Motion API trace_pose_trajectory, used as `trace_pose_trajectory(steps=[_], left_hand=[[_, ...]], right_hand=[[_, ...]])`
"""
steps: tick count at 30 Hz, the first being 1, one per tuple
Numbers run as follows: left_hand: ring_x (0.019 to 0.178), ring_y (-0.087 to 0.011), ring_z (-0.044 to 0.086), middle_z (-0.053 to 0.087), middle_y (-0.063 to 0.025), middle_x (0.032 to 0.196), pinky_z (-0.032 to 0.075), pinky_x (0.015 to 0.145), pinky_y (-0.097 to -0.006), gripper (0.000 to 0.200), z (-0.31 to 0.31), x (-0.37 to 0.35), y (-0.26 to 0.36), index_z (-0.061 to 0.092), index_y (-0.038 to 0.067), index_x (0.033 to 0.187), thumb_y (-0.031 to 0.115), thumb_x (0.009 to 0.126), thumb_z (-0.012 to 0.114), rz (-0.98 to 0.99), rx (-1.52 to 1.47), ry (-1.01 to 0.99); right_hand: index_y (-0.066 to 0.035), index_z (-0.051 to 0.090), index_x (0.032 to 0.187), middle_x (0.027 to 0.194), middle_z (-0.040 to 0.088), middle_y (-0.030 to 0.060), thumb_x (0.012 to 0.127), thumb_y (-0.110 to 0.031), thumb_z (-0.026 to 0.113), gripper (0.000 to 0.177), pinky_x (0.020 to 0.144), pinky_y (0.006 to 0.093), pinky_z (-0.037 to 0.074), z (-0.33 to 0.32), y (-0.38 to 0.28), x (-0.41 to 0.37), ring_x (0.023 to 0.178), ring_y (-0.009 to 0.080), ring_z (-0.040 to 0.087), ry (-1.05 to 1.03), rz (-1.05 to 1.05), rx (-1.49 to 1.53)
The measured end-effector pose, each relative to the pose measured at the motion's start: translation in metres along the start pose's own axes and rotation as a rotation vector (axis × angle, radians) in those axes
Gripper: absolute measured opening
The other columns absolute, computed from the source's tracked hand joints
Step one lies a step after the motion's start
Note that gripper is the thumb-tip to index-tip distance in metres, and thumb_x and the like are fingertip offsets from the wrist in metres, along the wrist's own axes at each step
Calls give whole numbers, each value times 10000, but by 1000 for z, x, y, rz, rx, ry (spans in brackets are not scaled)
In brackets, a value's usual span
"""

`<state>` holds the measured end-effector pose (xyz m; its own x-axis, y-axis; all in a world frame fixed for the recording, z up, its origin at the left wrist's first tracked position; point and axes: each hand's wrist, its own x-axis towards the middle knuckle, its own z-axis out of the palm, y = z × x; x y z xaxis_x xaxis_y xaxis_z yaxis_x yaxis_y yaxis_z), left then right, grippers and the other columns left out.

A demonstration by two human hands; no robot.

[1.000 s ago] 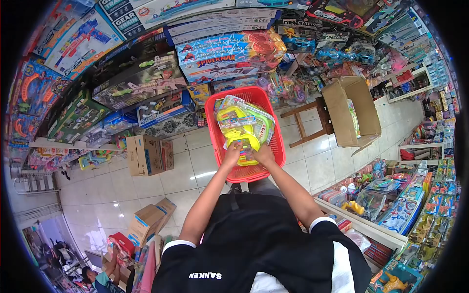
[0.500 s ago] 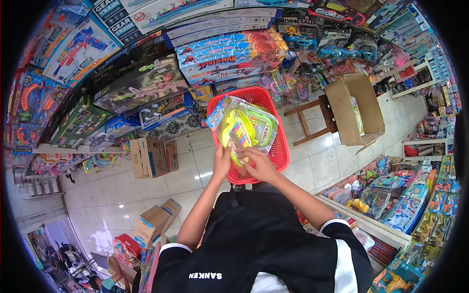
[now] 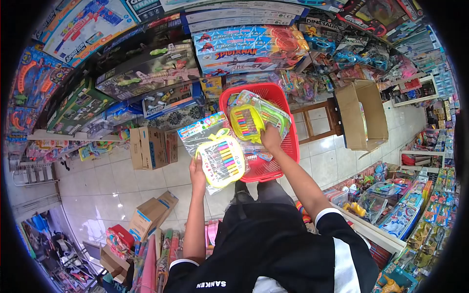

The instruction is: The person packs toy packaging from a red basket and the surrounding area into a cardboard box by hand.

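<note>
My left hand [image 3: 197, 175] is closed on the left edge of a clear toy packet [image 3: 223, 161], which has a yellow apple-shaped frame, a row of coloured pieces and a blue printed header. That packet hangs left of the red basket [image 3: 287, 158]. Inside the basket lies a second yellow-framed toy [image 3: 245, 122] on top of other packets, among them a green-framed one [image 3: 276, 117]. My right hand [image 3: 271, 138] is over the basket, its fingers pressed at the right edge of the second yellow toy.
A wooden stool [image 3: 335, 117] and an open cardboard box [image 3: 373, 117] stand right of the basket. Cardboard boxes [image 3: 146, 149] are on the tiled floor to the left. Toy shelves line the far side, with boxed Spiderman toys [image 3: 249, 49]; more toys fill the right.
My left hand has moved left and out of the basket with a yellow-framed packet. My right hand has shifted right and up, and the two hands are now apart.
</note>
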<state>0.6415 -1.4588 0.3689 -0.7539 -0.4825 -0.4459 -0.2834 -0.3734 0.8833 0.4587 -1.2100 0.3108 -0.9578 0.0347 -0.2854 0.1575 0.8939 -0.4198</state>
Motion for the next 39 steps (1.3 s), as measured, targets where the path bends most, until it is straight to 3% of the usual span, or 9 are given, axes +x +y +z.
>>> trace_pose_trajectory(steps=[3,4,10,13,15,18,22,29,39], left_hand=[[886,-89,587,642,-49,1026,470,795,-252,374,-3,-4,-6,543,-8,1215,299,1019,458,-33,-42,-18],[886,-92,590,643,-49,1027,473,792,-253,370,-2,-4,-6,545,-6,1212,297,1019,459,-41,-76,-22],[887,-115,615,653,-63,1033,488,780,-267,363,15,-9,3,557,-2,1206,292,1003,488,-50,-139,7],[894,-128,623,653,-67,1051,494,777,-273,371,34,-9,5,558,-8,1203,294,995,503,-10,-140,-27],[900,-132,625,652,-72,1061,500,784,-279,372,56,-14,7,556,-14,1204,289,995,501,-12,-157,-72],[895,-140,637,652,-80,1067,514,781,-281,370,105,-29,14,544,-13,1222,278,998,493,15,-118,-146],[885,-149,652,655,-84,1058,538,759,-287,362,177,-53,-1,539,-4,1222,275,997,489,14,-120,-266],[831,-130,638,650,-68,1001,524,737,-271,342,319,-97,-52,556,2,1161,294,999,485,-44,-59,-486],[844,-108,633,652,-50,1020,510,740,-252,339,437,-147,-66,560,-3,1163,289,1013,474,-71,81,-600]], right_hand=[[12,600,1006,812,659,231,823,-205,664,291,713,507,491,-1,7,9,826,430,632,-54,-129,116],[18,600,982,745,661,204,838,-172,665,247,614,456,499,-2,12,11,715,346,669,2,-254,111],[7,583,1051,683,668,120,897,-108,633,199,406,280,428,-113,18,-39,501,127,615,-76,-129,562],[7,560,1113,710,686,113,921,-109,600,228,401,269,442,-163,51,-58,519,146,630,11,-147,875],[4,548,1134,820,703,127,935,-92,570,222,462,277,504,-213,66,-80,608,163,662,7,-156,825],[6,576,1084,987,682,149,903,-68,565,196,646,276,570,-255,113,-100,785,192,684,97,-211,1234],[42,624,998,950,670,101,854,-46,539,189,713,296,559,-298,189,-134,834,164,666,188,-302,1617],[34,616,1058,995,660,85,883,-39,603,190,798,253,497,-313,309,-190,880,120,621,475,-25,1400],[-105,380,1305,1144,594,129,974,-72,440,337,882,316,506,-331,450,-232,1007,206,615,734,224,1616]])
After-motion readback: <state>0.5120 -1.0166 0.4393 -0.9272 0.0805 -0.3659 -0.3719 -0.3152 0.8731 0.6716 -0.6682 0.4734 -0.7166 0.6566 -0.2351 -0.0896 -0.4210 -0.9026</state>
